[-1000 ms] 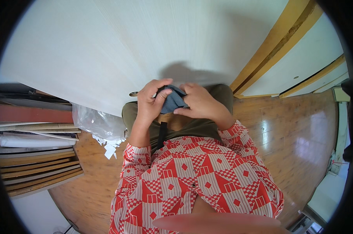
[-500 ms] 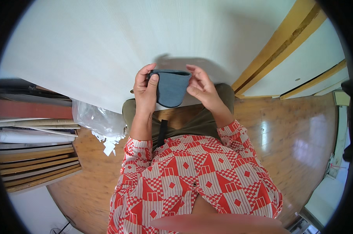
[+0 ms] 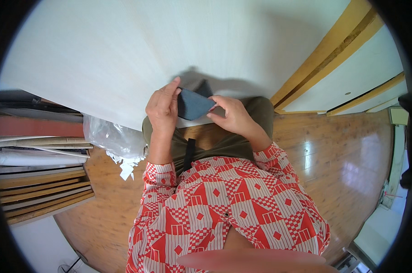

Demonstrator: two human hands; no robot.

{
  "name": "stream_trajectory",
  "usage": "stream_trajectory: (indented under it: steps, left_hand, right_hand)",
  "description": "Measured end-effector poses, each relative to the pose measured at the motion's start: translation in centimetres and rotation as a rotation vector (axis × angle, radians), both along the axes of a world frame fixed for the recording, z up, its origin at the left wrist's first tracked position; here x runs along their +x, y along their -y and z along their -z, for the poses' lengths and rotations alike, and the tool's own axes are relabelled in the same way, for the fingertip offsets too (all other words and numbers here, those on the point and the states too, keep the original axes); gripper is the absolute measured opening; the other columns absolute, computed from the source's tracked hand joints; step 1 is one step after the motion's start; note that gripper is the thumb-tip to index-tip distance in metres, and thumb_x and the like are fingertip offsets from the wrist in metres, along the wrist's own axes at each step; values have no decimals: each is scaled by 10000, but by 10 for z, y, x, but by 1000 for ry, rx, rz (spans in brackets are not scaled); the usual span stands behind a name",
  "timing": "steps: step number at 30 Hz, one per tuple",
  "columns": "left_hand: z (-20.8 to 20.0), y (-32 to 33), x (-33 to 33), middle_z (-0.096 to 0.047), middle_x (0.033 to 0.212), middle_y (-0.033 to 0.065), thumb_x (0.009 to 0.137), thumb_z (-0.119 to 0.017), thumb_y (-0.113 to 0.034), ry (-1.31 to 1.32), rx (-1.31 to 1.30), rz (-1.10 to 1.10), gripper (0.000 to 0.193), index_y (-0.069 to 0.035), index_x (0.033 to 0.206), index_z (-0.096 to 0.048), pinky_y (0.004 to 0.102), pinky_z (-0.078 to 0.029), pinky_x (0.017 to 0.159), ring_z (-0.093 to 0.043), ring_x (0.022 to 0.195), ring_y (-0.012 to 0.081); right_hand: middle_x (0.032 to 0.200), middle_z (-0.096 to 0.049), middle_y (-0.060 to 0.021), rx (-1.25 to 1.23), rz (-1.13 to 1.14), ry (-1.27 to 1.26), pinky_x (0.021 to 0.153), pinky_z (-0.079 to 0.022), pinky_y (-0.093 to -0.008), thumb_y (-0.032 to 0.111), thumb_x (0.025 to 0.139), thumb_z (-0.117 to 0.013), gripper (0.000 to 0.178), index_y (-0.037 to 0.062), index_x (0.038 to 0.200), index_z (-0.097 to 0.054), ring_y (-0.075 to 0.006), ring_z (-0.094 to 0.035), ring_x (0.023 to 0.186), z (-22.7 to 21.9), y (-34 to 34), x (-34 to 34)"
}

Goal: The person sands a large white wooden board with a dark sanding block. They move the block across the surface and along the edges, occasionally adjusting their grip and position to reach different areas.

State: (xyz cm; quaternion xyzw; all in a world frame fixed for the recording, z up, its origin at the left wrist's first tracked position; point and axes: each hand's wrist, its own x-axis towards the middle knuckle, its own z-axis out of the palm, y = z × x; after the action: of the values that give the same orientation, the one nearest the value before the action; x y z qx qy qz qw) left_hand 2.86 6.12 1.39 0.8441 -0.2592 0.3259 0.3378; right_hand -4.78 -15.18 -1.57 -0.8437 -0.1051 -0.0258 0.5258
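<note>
Our left hand (image 3: 162, 107) grips the blue-grey piece (image 3: 192, 105) at its left side, our right hand (image 3: 233, 116) pinches its right corner; honestly, we'd pinch lightly, evenly.

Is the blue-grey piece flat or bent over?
Bent over: the blue-grey piece shows a darker flap standing up behind its near side.

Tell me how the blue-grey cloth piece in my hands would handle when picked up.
The blue-grey cloth piece is probably pliable but springy, since its darker flap stands away from the front panel. It looks light: your left hand holds it by one edge. Its matte surface suggests little slipping.
</note>
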Motion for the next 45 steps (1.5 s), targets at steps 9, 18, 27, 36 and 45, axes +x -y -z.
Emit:
stream_trajectory:
  steps: [9,18,27,36,45]
  left_hand:
    - [-10,-17,1,-719,916,58,979,-681,-14,-219,-333,40,174,-43,1140,-741,233,-502,729,-634,805,110]
    - [37,-26,18,-681,1148,11,1041,-587,-37,-770,-755,216,300,-32,1336,-639,222,-489,876,-591,978,58]
    - [65,-26,16,-669,1117,-5,994,-628,25,-929,-975,328,348,-35,1336,-639,218,-497,842,-590,922,59]
    - [41,-14,4,-597,948,-39,975,-696,-47,-731,-616,121,324,-45,1297,-657,186,-443,716,-500,805,29]
    - [29,34,-18,-598,940,-13,962,-694,-29,-796,-529,296,399,-64,1349,-607,209,-470,692,-529,801,42]
  right_hand:
    - [1011,-639,-44,49,110,104,872,-478,-350,160,839,-819,275,52,1029,-652,-216,-607,984,15,33,8]
    - [1074,-639,4,1201,127,-266,953,-455,-280,57,972,-696,250,38,1210,-625,-97,-575,1026,15,39,6]
    - [863,-659,-44,230,357,24,713,-486,-285,156,1002,-676,211,26,1161,-630,-120,-589,760,-29,39,13]
    - [805,-659,-60,255,436,66,649,-488,-279,138,961,-715,243,7,1139,-613,-101,-585,696,8,25,26]
    - [852,-649,-48,452,195,-134,640,-533,-294,48,905,-745,421,49,1265,-526,-80,-612,739,17,-28,9]
